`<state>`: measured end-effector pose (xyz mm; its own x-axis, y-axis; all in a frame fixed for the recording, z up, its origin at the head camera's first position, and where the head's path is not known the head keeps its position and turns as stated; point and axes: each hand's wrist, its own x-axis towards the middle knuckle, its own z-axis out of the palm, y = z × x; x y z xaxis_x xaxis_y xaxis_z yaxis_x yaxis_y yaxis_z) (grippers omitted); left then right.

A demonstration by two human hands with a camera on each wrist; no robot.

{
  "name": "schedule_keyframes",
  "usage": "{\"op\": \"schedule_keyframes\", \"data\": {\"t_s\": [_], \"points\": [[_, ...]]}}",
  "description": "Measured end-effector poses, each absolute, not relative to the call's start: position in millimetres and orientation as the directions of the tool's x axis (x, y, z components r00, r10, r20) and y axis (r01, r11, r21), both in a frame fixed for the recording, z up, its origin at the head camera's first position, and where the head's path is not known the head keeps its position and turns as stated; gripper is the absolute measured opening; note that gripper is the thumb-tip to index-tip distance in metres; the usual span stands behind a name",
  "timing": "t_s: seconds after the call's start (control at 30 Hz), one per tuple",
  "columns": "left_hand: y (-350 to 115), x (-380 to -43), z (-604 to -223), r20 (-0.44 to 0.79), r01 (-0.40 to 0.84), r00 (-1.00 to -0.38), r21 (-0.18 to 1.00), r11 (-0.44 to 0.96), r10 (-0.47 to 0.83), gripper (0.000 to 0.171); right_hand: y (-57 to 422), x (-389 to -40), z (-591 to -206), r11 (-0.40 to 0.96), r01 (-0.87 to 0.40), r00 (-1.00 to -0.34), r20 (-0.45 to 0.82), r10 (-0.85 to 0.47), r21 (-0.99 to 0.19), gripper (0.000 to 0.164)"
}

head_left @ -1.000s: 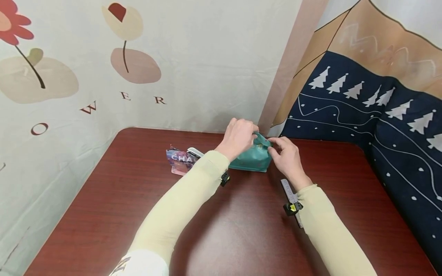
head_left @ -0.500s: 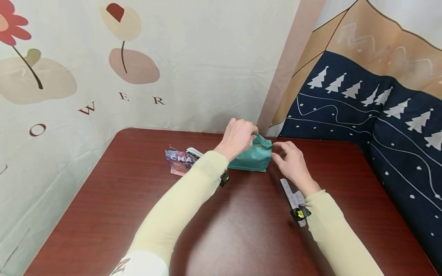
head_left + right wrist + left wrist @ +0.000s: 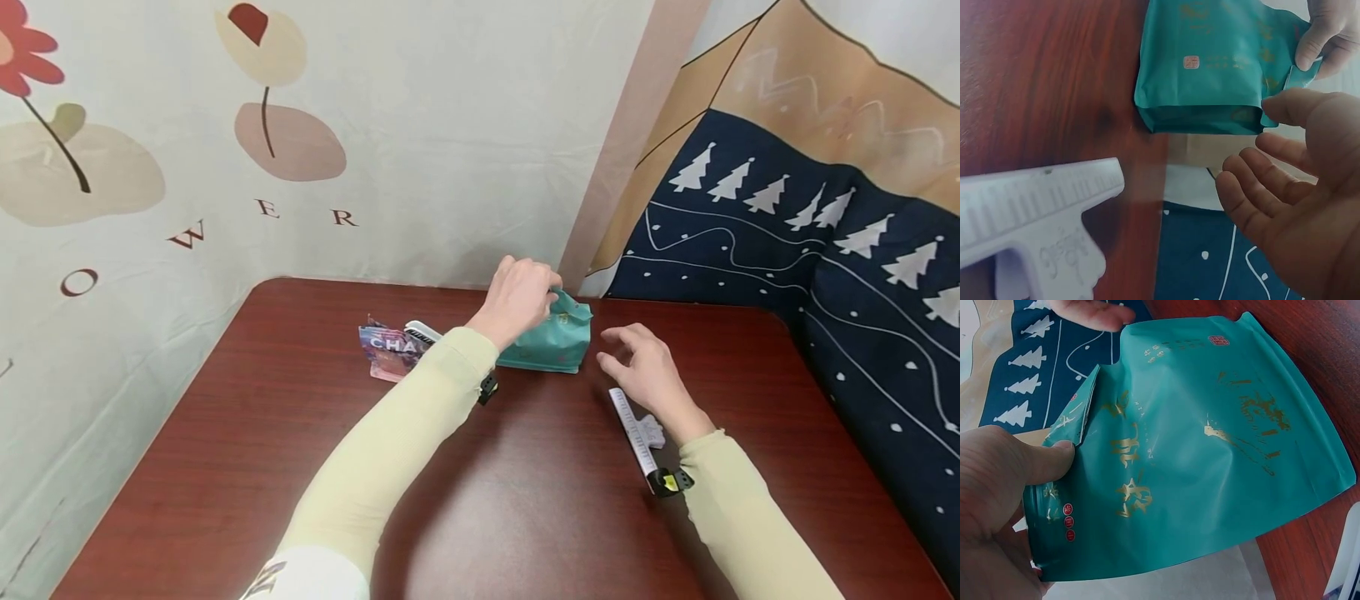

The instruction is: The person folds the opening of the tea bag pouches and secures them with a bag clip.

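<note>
While the left hand (image 3: 517, 300) pinches the folded top of a teal pouch (image 3: 551, 343) near the centre of the head view, the right hand (image 3: 647, 371) hangs just beside the pouch's right edge, slightly apart from it. The left grip is closed on the film, its thumb laid by a turned-down flap at the left of the left wrist view; the fingers behind are mostly hidden. The right grip is loosely spread, fingers a little bent, with nothing in it. The pouch stands on the reddish-brown desk (image 3: 300, 483) near its far edge, printed with gold characters and small red seals. Left of centre, partly hidden by the left sleeve (image 3: 405, 425), a purple and pink pouch (image 3: 386, 350) lettered CHA sits beside a white object (image 3: 423, 332) with dark ribbing, too small to identify. Right of centre, below the right hand, lies a white ruler-marked bar (image 3: 633, 429) with a scalloped side tab. A flower-printed curtain (image 3: 450, 125) fills the upper left; navy cloth (image 3: 720, 275) with white trees hangs at the right.
</note>
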<state>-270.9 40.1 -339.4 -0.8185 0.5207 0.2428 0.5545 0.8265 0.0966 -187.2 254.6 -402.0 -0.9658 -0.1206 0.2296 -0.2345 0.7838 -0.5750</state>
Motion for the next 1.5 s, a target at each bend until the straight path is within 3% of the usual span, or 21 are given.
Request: {"op": "schedule_keyframes", "data": {"t_s": [0.27,1.17,1.5], "points": [[40.2,-271.3,-339.9,0.265,0.567,-0.807,0.093,0.819,0.528,0.017,262.3,-181.0,-407.1,0.791,-0.219,-0.961,0.264,-0.076,-0.571,0.035],[39.4,-272.0,-342.5,0.278,0.576,-0.797,0.084,0.813,0.536,0.018,287.7,-152.8,-413.0,0.865,-0.105,-0.991,0.124,-0.05,-0.491,0.028],[39.6,-273.1,-343.2,0.271,0.574,-0.8,0.089,0.814,0.535,0.02,297.6,-143.7,-420.9,0.871,-0.123,-0.99,0.117,-0.076,-0.476,0.022]]}}
